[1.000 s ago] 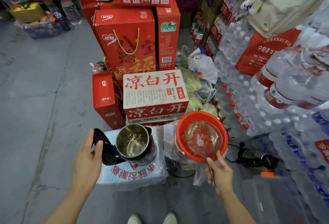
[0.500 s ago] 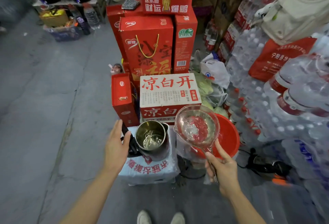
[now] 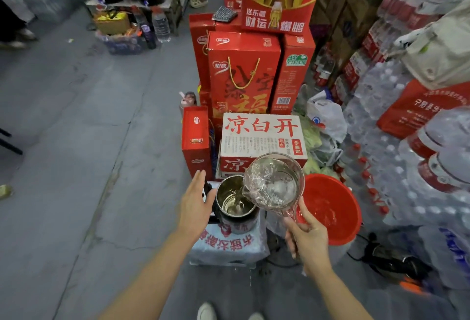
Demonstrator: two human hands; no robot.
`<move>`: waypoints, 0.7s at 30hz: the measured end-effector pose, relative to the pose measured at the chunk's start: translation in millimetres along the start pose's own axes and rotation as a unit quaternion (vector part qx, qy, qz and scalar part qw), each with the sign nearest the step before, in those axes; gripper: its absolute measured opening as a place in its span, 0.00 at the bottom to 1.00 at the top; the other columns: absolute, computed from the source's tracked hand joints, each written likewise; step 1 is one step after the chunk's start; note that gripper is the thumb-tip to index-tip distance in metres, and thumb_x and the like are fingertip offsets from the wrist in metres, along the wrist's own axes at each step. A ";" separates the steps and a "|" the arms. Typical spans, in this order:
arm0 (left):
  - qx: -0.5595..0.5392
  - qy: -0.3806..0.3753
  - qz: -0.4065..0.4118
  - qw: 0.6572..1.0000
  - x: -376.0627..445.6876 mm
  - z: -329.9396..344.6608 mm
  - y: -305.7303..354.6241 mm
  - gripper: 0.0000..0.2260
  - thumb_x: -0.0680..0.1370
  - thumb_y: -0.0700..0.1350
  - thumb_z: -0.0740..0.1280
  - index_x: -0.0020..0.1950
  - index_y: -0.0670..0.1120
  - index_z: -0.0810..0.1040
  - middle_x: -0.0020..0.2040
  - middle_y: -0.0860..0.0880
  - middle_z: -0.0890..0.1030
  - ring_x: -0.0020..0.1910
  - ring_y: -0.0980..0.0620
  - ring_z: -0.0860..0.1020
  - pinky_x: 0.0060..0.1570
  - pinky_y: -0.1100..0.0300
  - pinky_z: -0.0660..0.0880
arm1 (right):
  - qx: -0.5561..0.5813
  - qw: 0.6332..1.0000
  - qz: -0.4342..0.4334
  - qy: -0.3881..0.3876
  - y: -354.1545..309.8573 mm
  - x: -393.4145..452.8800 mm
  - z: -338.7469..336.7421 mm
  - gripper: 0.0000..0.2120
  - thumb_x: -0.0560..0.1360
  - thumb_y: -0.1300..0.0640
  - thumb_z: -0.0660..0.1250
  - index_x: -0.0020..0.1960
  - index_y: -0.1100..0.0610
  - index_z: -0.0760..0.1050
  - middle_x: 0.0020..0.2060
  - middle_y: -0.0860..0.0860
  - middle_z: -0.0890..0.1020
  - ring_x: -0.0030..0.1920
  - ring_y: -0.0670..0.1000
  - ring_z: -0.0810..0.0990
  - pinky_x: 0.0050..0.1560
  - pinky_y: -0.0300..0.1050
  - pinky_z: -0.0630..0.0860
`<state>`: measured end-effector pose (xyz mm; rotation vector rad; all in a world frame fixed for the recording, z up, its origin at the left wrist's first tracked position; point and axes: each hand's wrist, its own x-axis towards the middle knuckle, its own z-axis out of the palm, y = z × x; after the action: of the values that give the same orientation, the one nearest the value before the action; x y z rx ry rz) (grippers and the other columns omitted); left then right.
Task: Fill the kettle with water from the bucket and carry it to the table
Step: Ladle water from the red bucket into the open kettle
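A steel kettle [image 3: 235, 200] with its lid open stands on a shrink-wrapped pack of bottles [image 3: 229, 246]. My right hand [image 3: 306, 235] grips the handle of a clear plastic ladle [image 3: 273, 183], tilted over the kettle's mouth, and water runs from its lip into the kettle. My left hand [image 3: 197, 205] rests flat against the kettle's black handle side, fingers straight. The red bucket [image 3: 333, 207] with water in it sits on the floor just right of the kettle.
Red gift boxes and a white carton [image 3: 262, 139] are stacked right behind the kettle. Packs of bottled water [image 3: 407, 167] wall off the right side. A black cable and plug [image 3: 386, 261] lie beside the bucket. Grey concrete floor [image 3: 76, 167] stretches to the left.
The ladle rose out of the bucket full of water, moved left over the kettle and tipped, so water now pours in. My left hand stayed at the kettle's handle.
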<state>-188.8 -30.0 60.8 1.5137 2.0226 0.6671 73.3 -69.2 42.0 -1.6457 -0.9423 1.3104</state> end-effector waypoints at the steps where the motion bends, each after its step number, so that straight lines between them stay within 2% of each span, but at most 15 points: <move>1: 0.000 0.000 0.001 1.000 0.0 0.3 -1.1 0.26 0.81 0.51 0.61 0.78 0.47 0.59 0.78 0.49 0.62 0.76 0.48 0.64 0.70 0.55 0.63 | -0.011 1.000 -0.001 0.005 0.3 0.7 1.2 0.36 0.77 0.66 0.70 0.78 0.44 0.61 0.23 0.54 0.76 0.18 0.47 0.66 0.18 0.37 0.65; 10: 0.004 -0.005 -0.002 1.000 -0.3 -0.6 -0.9 0.28 0.81 0.54 0.61 0.79 0.50 0.57 0.79 0.51 0.60 0.77 0.48 0.62 0.70 0.53 0.64 | -0.084 0.995 -0.029 0.035 2.2 8.9 2.7 0.35 0.77 0.63 0.71 0.73 0.36 0.61 0.21 0.51 0.76 0.24 0.53 0.69 0.24 0.42 0.69; 15: 0.003 -0.010 -0.005 1.000 -1.7 -3.6 0.7 0.29 0.80 0.55 0.61 0.79 0.50 0.57 0.79 0.50 0.61 0.75 0.48 0.65 0.69 0.53 0.66 | -0.135 0.988 -0.054 0.052 2.2 11.8 2.9 0.35 0.77 0.62 0.72 0.75 0.36 0.62 0.26 0.57 0.75 0.24 0.52 0.67 0.21 0.43 0.72; 17: 0.006 -0.011 -0.006 1.000 -1.5 -4.4 1.2 0.29 0.80 0.55 0.61 0.79 0.50 0.57 0.79 0.50 0.60 0.75 0.48 0.66 0.69 0.53 0.66 | -0.155 0.984 -0.066 0.059 4.6 14.9 2.8 0.35 0.76 0.61 0.72 0.73 0.34 0.61 0.26 0.58 0.74 0.25 0.52 0.68 0.21 0.47 0.75; 21: 0.002 -0.015 -0.003 1.000 -1.4 -4.9 1.1 0.29 0.80 0.55 0.61 0.79 0.50 0.56 0.79 0.51 0.60 0.75 0.49 0.65 0.69 0.54 0.65 | -0.207 0.970 -0.111 0.070 11.5 20.4 2.3 0.37 0.76 0.57 0.72 0.68 0.22 0.60 0.25 0.62 0.73 0.26 0.50 0.67 0.27 0.54 0.78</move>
<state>-191.0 -31.5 65.3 1.5099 2.0069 0.6351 75.5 -54.8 23.5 -1.8487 -1.3357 0.8727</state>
